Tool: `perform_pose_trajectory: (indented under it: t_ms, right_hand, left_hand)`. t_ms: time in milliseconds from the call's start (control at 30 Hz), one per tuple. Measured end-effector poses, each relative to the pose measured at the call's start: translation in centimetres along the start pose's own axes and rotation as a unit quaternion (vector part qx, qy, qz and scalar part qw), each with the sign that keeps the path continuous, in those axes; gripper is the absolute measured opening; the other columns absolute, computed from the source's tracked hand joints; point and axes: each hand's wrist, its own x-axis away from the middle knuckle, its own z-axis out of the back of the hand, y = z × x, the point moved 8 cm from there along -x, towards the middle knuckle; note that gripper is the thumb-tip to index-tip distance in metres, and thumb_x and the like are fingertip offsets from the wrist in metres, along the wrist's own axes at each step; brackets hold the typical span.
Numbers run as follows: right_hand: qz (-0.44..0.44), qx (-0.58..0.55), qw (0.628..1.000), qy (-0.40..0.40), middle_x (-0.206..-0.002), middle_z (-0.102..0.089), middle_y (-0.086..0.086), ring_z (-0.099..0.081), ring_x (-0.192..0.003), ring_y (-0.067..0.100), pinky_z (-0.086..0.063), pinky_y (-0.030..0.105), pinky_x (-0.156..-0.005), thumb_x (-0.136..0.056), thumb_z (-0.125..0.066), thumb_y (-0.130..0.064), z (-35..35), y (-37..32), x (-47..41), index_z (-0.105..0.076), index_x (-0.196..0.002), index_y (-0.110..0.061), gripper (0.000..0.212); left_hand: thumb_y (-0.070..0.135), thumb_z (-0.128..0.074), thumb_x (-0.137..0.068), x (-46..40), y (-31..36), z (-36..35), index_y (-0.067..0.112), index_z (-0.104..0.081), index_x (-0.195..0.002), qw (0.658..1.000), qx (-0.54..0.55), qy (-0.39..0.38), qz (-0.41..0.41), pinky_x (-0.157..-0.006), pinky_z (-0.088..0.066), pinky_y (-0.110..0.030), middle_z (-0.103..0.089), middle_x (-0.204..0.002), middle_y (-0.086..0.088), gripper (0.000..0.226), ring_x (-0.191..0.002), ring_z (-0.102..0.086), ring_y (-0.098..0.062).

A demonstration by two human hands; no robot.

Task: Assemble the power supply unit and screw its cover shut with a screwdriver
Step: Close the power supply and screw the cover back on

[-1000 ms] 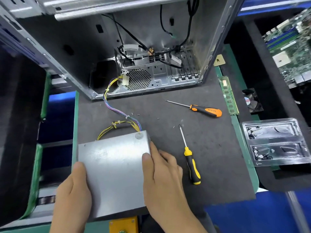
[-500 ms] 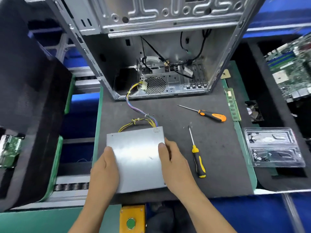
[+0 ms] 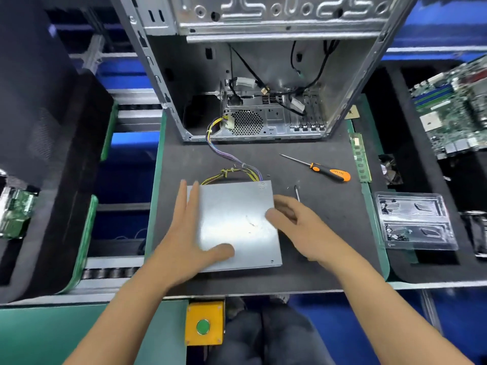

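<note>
head view: the power supply unit (image 3: 238, 225) is seen lying flat on the dark mat (image 3: 329, 233), near the mat's front edge and toward its left side. the left hand (image 3: 184, 241) is laid flat along the unit's left edge, fingers straight and thumb pressed on the cover, nothing being grasped. the right hand (image 3: 295, 219) is curled at the unit's right edge, thumb on top; whether the fingers are closed on the edge or on something beneath cannot be told.

a wire bundle (image 3: 226, 159) is run from the unit's far edge into the open computer case (image 3: 263, 75) at the mat's far edge. bare mat is left between unit and case, and more to the right. an orange-handled screwdriver (image 3: 324, 171) is laid near the right edge; a second screwdriver's tip (image 3: 297, 192) is seen just beyond the right hand. a memory stick (image 3: 359, 156) is laid along the right edge.

a clear plastic tray (image 3: 416, 222) beyond the right edge is seen with small dark parts in its pockets.
</note>
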Motion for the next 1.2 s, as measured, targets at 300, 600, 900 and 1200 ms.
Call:
perform_pose_trajectory:
  t_ms: [300, 600, 900, 1200]
  right_hand:
    - [0.051, 0.122, 0.989, -0.063, -0.137, -0.052, -0.032, -0.047, -0.126, -0.009, -0.036, 0.019, -0.104, -0.101, -0.051, -0.041, -0.4, -1.4, -0.5, -0.035, -0.147, -0.051, 0.050]
    - [0.040, 0.243, 0.969, -0.036, -0.156, -0.038, -0.004, -0.035, -0.142, 0.021, -0.031, 0.035, -0.113, -0.104, -0.043, -0.038, -0.9, -2.0, -0.1, -0.019, -0.156, -0.040, 0.057]
    - [0.316, -0.160, 0.924, 0.146, -0.051, -0.023, -0.007, -0.020, -0.049, 0.010, -0.020, 0.026, -0.053, -0.098, -0.047, -0.030, -3.1, -11.4, 2.8, -0.027, -0.055, -0.027, 0.047]
    - [0.219, -0.317, 0.894, 0.229, -0.051, -0.020, -0.010, -0.015, -0.047, 0.012, -0.018, 0.020, -0.046, -0.096, -0.043, -0.028, 1.0, -6.3, 1.6, -0.023, -0.055, -0.023, 0.046]
  left_hand:
    - [0.110, -0.028, -0.049, -1.1, 6.1, -2.0, 0.004, 0.006, -0.159, 0.870, -0.426, -0.062, -0.240, -0.117, 0.001, -0.070, 0.019, -0.163, -0.024, 0.156, -0.150, 0.022, -0.039]
    - [0.087, -0.033, -0.055, -2.3, 6.4, -4.1, 0.014, 0.012, -0.158, 0.855, -0.479, -0.060, -0.192, -0.109, -0.004, -0.076, 0.011, -0.165, -0.022, 0.134, -0.151, 0.003, -0.044]
    - [0.108, -0.041, -0.043, -1.7, 6.3, -1.9, 0.010, 0.017, -0.157, 0.894, -0.394, -0.085, -0.196, -0.121, 0.009, -0.056, 0.025, -0.163, -0.019, 0.161, -0.150, 0.027, -0.032]
    - [0.107, -0.030, -0.049, -1.8, 6.6, -2.8, 0.009, 0.014, -0.157, 0.869, -0.452, -0.060, -0.194, -0.116, 0.001, -0.069, 0.021, -0.163, -0.023, 0.153, -0.151, 0.019, -0.040]
